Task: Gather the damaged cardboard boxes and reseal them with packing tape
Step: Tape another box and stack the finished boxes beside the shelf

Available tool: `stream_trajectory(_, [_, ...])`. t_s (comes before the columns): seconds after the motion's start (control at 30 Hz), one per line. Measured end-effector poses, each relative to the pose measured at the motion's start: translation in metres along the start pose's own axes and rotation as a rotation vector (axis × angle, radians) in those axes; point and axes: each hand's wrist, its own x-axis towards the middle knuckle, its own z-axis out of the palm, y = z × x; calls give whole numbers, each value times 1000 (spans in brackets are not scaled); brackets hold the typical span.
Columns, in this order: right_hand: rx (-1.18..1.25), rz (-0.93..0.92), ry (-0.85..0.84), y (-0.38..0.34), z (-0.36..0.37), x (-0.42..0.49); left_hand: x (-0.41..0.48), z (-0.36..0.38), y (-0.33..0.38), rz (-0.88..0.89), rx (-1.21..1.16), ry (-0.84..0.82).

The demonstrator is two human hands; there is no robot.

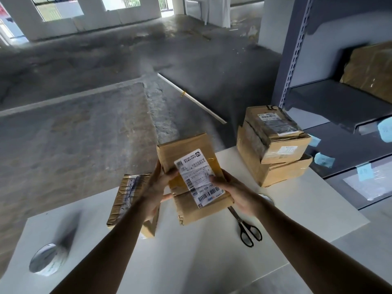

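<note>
I hold a flat brown cardboard box (186, 151) with a white shipping label above the white table (201, 251). My left hand (158, 187) grips its left edge, thumb on top. My right hand (231, 188) grips its right edge, thumb on the label. A worn taped box (127, 194) lies on the table behind my left forearm, partly hidden. Two battered boxes (273, 143) are stacked at the table's far right corner. A roll of clear packing tape (47, 259) lies at the near left, blurred. Another tape roll (267, 197) peeks out behind my right wrist.
Black-handled scissors (247, 228) lie on the table under my right forearm. A grey metal shelving unit (331, 96) stands at the right with a brown parcel (371, 71) and blue tags. Bare concrete floor with a long white rod (191, 97) lies beyond the table.
</note>
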Motion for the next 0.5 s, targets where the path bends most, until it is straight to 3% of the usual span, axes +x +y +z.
stream_trajectory(0.23, [20,64,47,10,1,-4,-14,15,-11,-46,-36,-41])
stream_trajectory(0.5, [98,-38,186,20,8,-3,-30,11,-44,-205,41,-253])
